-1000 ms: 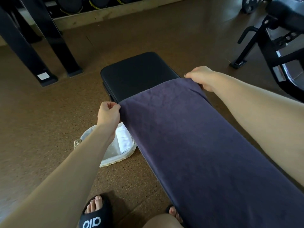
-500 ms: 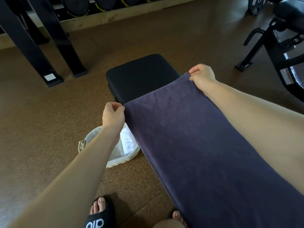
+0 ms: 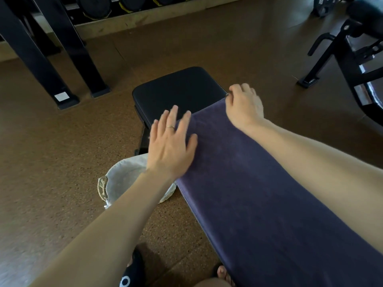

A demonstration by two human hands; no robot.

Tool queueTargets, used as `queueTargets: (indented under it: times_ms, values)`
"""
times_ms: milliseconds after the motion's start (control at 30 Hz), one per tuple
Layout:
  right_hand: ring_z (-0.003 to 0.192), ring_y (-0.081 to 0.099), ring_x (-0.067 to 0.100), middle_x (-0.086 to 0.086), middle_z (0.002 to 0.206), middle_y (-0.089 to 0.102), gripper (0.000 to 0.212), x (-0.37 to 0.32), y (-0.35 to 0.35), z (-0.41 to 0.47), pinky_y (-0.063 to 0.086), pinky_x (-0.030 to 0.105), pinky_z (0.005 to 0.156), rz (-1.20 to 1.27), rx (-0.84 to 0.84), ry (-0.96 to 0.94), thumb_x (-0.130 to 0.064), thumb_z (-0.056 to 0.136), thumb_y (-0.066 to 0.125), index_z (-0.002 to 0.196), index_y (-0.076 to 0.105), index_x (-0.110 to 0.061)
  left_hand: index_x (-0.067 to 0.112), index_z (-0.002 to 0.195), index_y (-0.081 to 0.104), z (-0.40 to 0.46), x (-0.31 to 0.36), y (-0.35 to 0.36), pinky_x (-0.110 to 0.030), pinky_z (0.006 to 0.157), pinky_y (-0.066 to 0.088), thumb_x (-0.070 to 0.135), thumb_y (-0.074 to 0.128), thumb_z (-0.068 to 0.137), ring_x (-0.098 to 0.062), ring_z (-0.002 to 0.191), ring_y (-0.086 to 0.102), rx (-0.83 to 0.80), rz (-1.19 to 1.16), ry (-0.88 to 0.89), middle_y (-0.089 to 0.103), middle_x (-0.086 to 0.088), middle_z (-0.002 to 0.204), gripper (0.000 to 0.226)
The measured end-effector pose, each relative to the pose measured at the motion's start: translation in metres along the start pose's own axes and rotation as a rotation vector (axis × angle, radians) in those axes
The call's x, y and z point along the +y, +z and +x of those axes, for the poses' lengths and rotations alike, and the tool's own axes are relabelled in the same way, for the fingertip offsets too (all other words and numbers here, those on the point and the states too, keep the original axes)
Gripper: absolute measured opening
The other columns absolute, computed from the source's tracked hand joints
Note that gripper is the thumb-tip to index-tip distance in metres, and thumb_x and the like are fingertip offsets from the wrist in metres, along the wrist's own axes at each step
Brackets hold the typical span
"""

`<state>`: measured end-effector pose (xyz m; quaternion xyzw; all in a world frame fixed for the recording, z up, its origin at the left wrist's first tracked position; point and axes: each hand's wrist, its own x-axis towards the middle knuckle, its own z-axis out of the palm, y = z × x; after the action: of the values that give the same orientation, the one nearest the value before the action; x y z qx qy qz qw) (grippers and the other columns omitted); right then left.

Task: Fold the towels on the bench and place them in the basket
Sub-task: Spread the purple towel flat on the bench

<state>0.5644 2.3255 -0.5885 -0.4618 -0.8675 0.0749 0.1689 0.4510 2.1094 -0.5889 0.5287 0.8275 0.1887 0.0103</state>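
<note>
Purple towel (image 3: pixel 259 183) lies spread along the table (image 3: pixel 178 90); left hand (image 3: pixel 172 141) flat, fingers straight, over its far-left corner; right hand (image 3: pixel 244 106) curled at the far-right corner, grip not discernible. Basket (image 3: pixel 122 181) on the floor beside the table, partly hidden by the left forearm; towel's near end cut off by the frame.

A dark purple towel (image 3: pixel 259 193) lies spread flat along the black bench (image 3: pixel 178 90); the pale basket (image 3: pixel 122 181) sits on the floor beside it.

The left hand (image 3: pixel 169 146) has let go of the towel's (image 3: pixel 259 193) near corner and now lies flat, fingers spread, on its far edge; the right hand (image 3: pixel 244 106) has shifted onto the far corner, fingers curled
</note>
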Motion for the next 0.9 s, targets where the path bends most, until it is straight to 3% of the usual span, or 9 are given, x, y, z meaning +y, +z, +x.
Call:
queueTargets:
  times_ms: [100, 167, 267, 400, 700, 800, 900]
  values:
    - [0.145, 0.036, 0.036, 0.014, 0.163, 0.029, 0.065, -0.007, 0.005, -0.01, 0.038, 0.051, 0.113, -0.067, -0.351, 0.064, -0.052, 0.107, 0.023, 0.161, 0.019, -0.016, 0.027, 0.163, 0.012, -0.004, 0.001, 0.016, -0.044, 0.127, -0.004, 0.058, 0.026, 0.103, -0.026, 0.157, -0.005, -0.157, 0.07, -0.036, -0.001, -0.006, 0.171, 0.069]
    - [0.151, 0.027, 0.038, 0.013, 0.168, 0.019, 0.071, -0.006, 0.006, -0.01, 0.031, 0.052, 0.117, -0.111, -0.409, 0.083, -0.059, 0.106, 0.019, 0.163, 0.006, -0.019, 0.027, 0.163, 0.013, -0.005, -0.002, 0.022, -0.044, 0.127, -0.006, 0.061, 0.025, 0.102, -0.026, 0.157, -0.005, -0.16, 0.087, -0.044, 0.001, -0.006, 0.171, 0.071]
    - [0.151, 0.025, 0.038, 0.013, 0.169, 0.016, 0.074, -0.009, 0.002, -0.002, 0.028, 0.052, 0.119, -0.118, -0.44, 0.105, -0.062, 0.105, 0.016, 0.164, 0.001, -0.02, 0.027, 0.163, 0.015, -0.006, -0.004, 0.023, -0.043, 0.126, -0.007, 0.062, 0.024, 0.101, -0.026, 0.157, -0.005, -0.146, 0.1, -0.04, 0.002, -0.006, 0.171, 0.072]
    - [0.154, 0.019, 0.034, 0.011, 0.17, 0.01, 0.076, -0.009, 0.007, -0.002, 0.019, 0.05, 0.124, -0.125, -0.339, 0.042, -0.062, 0.104, 0.013, 0.164, 0.002, -0.017, 0.026, 0.163, 0.015, -0.006, -0.002, 0.022, -0.043, 0.126, -0.007, 0.062, 0.024, 0.101, -0.026, 0.157, -0.006, -0.156, 0.108, -0.051, 0.002, -0.007, 0.171, 0.073]
    - [0.157, 0.013, 0.027, 0.006, 0.171, 0.01, 0.072, 0.001, 0.003, -0.012, 0.011, 0.044, 0.126, -0.069, -0.318, 0.051, -0.061, 0.105, 0.012, 0.164, 0.005, -0.02, 0.023, 0.163, 0.007, -0.004, 0.0, 0.019, -0.045, 0.127, -0.006, 0.063, 0.02, 0.101, -0.028, 0.157, -0.009, -0.214, 0.154, -0.071, -0.004, -0.01, 0.171, 0.076]
    - [0.156, 0.019, 0.026, 0.004, 0.17, 0.017, 0.068, 0.006, -0.038, -0.031, 0.017, 0.042, 0.125, 0.091, -0.179, 0.169, -0.057, 0.107, 0.016, 0.164, 0.01, -0.021, 0.019, 0.164, 0.003, -0.006, 0.007, 0.01, -0.047, 0.127, -0.004, 0.065, 0.02, 0.101, -0.03, 0.157, -0.009, -0.243, 0.168, -0.099, -0.006, -0.013, 0.17, 0.079]
    - [0.154, 0.025, 0.021, -0.002, 0.168, 0.024, 0.061, 0.025, -0.094, -0.087, 0.026, 0.04, 0.123, 0.198, -0.065, 0.193, -0.054, 0.108, 0.019, 0.163, 0.017, -0.026, 0.02, 0.163, -0.001, -0.02, 0.041, -0.009, -0.046, 0.126, -0.006, 0.065, 0.02, 0.1, -0.028, 0.156, -0.011, -0.26, 0.149, 0.027, -0.01, -0.01, 0.17, 0.08]
